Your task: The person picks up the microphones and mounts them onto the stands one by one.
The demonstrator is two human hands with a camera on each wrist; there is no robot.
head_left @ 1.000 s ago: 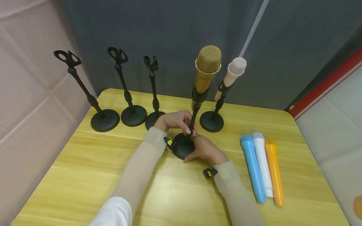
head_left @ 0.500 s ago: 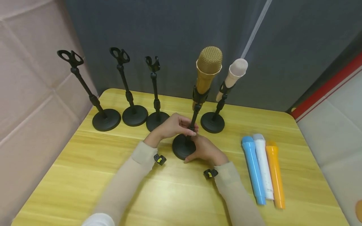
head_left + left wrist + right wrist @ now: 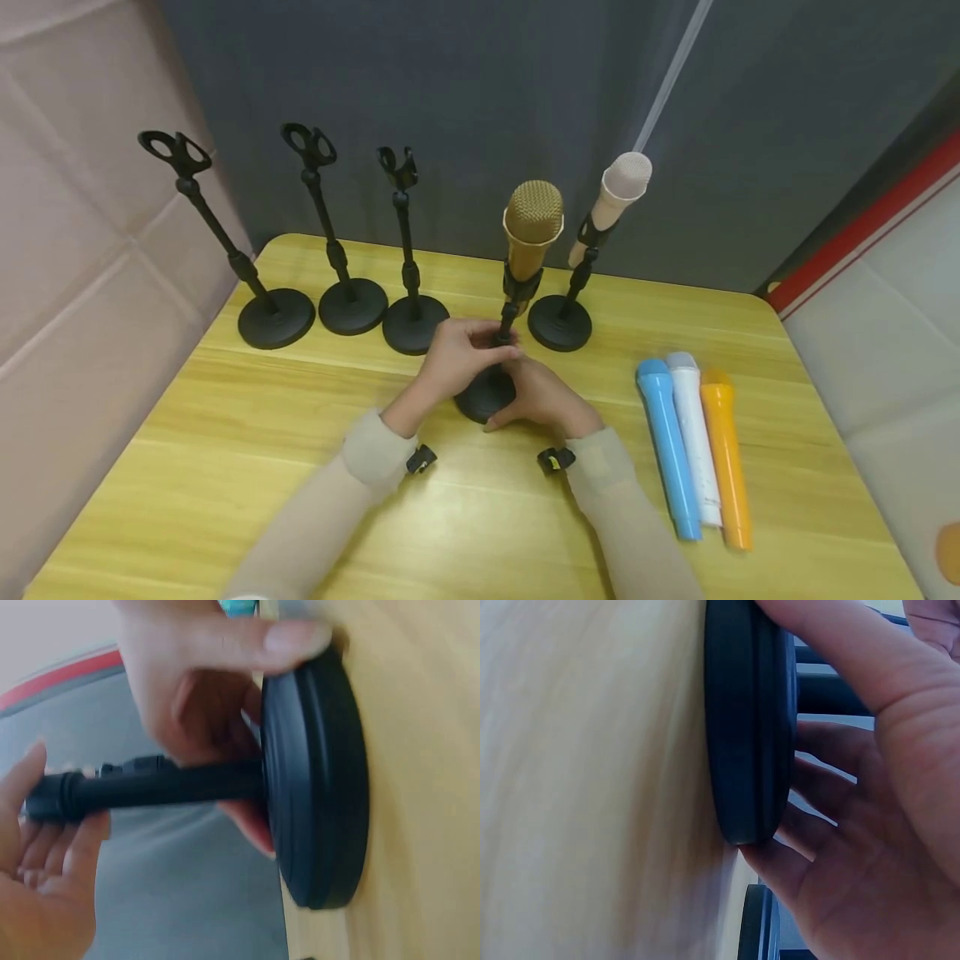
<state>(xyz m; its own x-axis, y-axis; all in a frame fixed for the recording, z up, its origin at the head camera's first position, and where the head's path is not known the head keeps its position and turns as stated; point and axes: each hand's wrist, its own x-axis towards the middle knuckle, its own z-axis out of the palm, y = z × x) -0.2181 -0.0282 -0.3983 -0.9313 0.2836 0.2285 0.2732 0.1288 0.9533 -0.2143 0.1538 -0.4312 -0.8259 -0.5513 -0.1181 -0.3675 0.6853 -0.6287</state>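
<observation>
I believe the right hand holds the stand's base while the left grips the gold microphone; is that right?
Not quite: the left wrist view shows the left hand holding the pole, not the gold microphone. The right hand holds the base.

Table [image 3: 225, 467], yellow, wood-grained. Far left, in a row: outer stand [image 3: 242, 265], middle stand [image 3: 337, 257], inner stand [image 3: 410, 275]; black, round-based, clip-topped. Far, right of centre: pale microphone [image 3: 627, 177], tilted, in fourth stand [image 3: 576, 287], black. Right, lying side by side: blue microphone [image 3: 672, 450], white microphone [image 3: 695, 433], orange microphone [image 3: 727, 458]. Far side: dark grey backdrop [image 3: 450, 75]. Left side: pale wall [image 3: 67, 250]. Right side: red strip [image 3: 870, 218], whitish panel [image 3: 885, 350].
</observation>
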